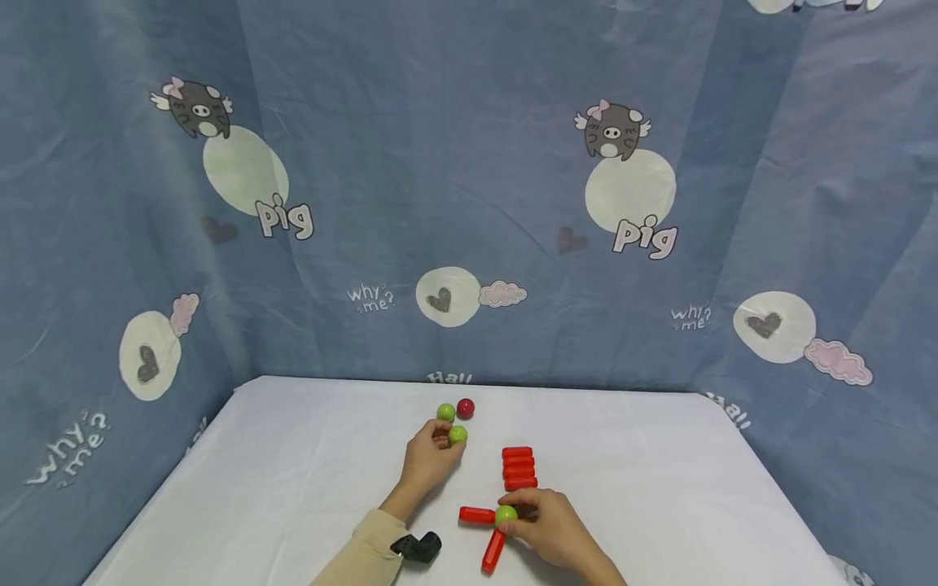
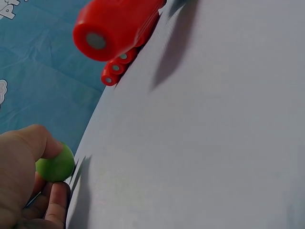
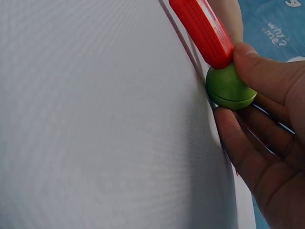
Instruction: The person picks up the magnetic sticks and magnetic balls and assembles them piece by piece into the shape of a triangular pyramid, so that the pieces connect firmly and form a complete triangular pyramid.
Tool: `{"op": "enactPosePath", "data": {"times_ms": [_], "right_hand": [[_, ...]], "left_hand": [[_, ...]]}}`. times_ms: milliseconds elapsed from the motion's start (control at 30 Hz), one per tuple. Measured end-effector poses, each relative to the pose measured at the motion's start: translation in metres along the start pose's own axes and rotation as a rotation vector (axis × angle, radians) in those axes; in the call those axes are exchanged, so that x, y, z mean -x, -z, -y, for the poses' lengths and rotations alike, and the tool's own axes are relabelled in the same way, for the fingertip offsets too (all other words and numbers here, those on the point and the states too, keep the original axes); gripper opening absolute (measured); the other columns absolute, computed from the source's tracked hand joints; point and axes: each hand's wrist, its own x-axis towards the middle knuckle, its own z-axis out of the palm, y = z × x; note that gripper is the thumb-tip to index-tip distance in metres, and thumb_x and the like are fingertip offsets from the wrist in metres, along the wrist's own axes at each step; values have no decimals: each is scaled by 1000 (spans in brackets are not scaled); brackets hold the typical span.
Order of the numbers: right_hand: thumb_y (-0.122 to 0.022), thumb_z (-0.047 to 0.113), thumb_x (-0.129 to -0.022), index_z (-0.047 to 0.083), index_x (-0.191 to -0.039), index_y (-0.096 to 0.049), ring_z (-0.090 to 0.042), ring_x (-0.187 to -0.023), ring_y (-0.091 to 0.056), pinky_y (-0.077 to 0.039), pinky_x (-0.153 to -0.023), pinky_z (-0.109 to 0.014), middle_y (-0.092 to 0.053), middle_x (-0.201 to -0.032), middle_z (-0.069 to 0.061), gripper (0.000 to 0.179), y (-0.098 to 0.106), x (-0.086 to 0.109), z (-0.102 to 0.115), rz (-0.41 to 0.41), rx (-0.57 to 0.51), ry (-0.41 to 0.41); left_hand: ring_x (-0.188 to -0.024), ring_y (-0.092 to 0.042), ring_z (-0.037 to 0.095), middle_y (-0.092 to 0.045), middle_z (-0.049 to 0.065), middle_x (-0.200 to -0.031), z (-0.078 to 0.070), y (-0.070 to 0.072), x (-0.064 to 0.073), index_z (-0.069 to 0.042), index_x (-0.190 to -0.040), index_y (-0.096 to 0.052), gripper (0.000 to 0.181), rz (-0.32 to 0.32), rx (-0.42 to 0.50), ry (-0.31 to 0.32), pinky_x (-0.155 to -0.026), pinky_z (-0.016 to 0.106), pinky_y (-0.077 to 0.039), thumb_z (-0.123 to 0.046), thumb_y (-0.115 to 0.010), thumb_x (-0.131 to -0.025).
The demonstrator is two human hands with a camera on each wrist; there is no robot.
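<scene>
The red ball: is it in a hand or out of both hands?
Out. In the head view, the red ball lies on the white table, apart from the left hand and the right hand.

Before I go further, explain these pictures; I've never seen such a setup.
No machine here: a person's left hand and right hand are working. The wide picture comes from a camera on the head, the close ones from cameras on the wrists. On the white table lie four red sticks in a row, with a red ball and a green ball farther back. The left hand pinches a second green ball. The right hand holds a third green ball where two more sticks meet.
</scene>
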Motion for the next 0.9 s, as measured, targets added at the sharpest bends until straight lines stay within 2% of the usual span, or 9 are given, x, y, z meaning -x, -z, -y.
{"op": "enactPosePath", "data": {"times_ms": [133,433,667,900], "right_hand": [[-84,26,-84,14,-114,-76,-12,-89,-65,-57,-79,-27,-73,-102,3,33,0,0,0,-11,15,18],[-84,25,-84,14,-113,-76,-12,-89,-65,-59,-81,-31,-73,-103,2,32,-3,0,-1,-8,5,22],[-84,25,-84,14,-114,-76,-11,-89,-66,-59,-80,-28,-73,-103,3,32,-5,1,-3,-8,6,29],[-84,24,-84,14,-113,-76,-11,-86,-65,-56,-77,-23,-72,-98,3,32,-3,1,-3,-15,9,36]], "left_hand": [[-96,-70,22,-71,12,-105,0,5,4,-3,-112,-66,34,9,-1,0,-88,39,-59,-15,-80,-84],[-98,-69,21,-69,11,-106,4,12,15,-3,-114,-65,35,37,-5,1,-87,37,-59,-15,-80,-85],[-95,-69,18,-70,10,-104,6,18,21,-3,-112,-66,34,44,12,11,-85,32,-58,-15,-81,-84],[-94,-68,17,-69,7,-102,6,26,32,-5,-111,-66,33,48,-15,27,-84,31,-59,-17,-81,-85]]}}
